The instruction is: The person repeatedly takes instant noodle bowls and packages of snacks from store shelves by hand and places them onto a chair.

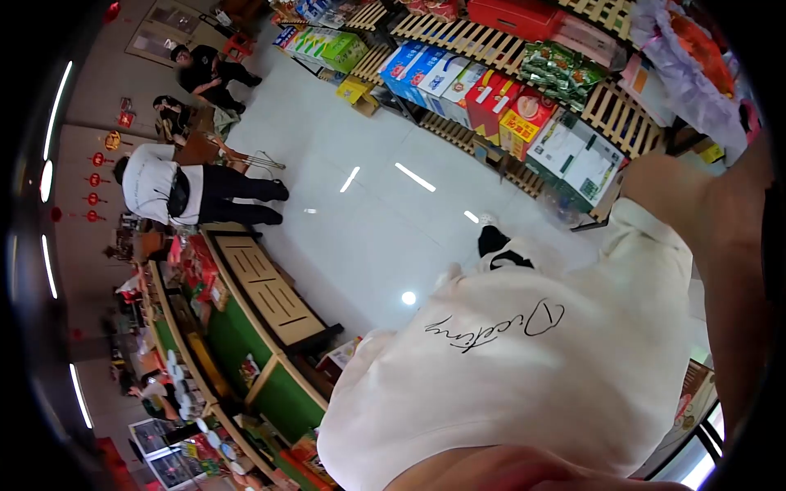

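My white sweatshirt [524, 385] with black script fills the lower middle of the head view. On the right side, my bent right arm [667, 192] comes bare out of its sleeve and rises close past the camera. The right hand itself lies beyond the frame edge, so what it touches is hidden. Along the left of my body runs the other white sleeve [352, 393]; no left hand can be made out. Past the sweatshirt's hem, a black-and-white shoe [494, 240] shows on the floor.
Slatted shelves [458, 37] hold cartons, including a red box [489, 102], and green packets [561, 72]. A green-lined display counter [233, 340] curves along the left. A person in a white top [155, 180] bends beside it; a person in black [209, 74] sits farther back.
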Action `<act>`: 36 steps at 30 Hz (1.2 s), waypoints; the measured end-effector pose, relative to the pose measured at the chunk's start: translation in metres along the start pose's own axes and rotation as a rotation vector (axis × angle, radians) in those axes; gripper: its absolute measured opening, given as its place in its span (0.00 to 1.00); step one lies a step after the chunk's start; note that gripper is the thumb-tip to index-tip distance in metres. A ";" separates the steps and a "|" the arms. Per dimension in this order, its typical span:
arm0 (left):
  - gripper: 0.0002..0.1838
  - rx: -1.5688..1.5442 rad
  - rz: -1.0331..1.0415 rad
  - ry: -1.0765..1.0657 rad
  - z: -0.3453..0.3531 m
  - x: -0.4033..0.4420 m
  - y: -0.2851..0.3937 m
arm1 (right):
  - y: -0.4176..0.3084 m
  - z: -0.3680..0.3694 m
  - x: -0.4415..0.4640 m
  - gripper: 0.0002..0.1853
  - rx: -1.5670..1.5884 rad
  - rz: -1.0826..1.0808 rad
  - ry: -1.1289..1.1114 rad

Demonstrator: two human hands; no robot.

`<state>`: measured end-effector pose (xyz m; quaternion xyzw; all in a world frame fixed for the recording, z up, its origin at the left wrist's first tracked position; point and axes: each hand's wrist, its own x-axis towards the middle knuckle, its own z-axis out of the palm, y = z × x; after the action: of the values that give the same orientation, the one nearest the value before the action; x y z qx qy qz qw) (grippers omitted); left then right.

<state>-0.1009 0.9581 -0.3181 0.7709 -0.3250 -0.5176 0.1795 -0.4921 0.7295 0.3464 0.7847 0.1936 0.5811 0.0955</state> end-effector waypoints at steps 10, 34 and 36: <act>0.16 -0.531 -0.165 0.150 -0.055 0.118 0.177 | 0.140 0.032 -0.064 0.14 0.098 -0.084 0.026; 0.15 -0.234 0.049 0.113 -0.275 0.325 0.161 | 0.377 0.293 -0.074 0.08 0.065 0.046 -0.004; 0.15 -0.303 0.004 0.114 -0.296 0.343 0.175 | 0.396 0.324 -0.093 0.08 -0.002 0.154 0.028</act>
<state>0.2019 0.5780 -0.3260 0.7625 -0.2342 -0.5156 0.3129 -0.1313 0.3560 0.3148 0.7889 0.1335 0.5979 0.0483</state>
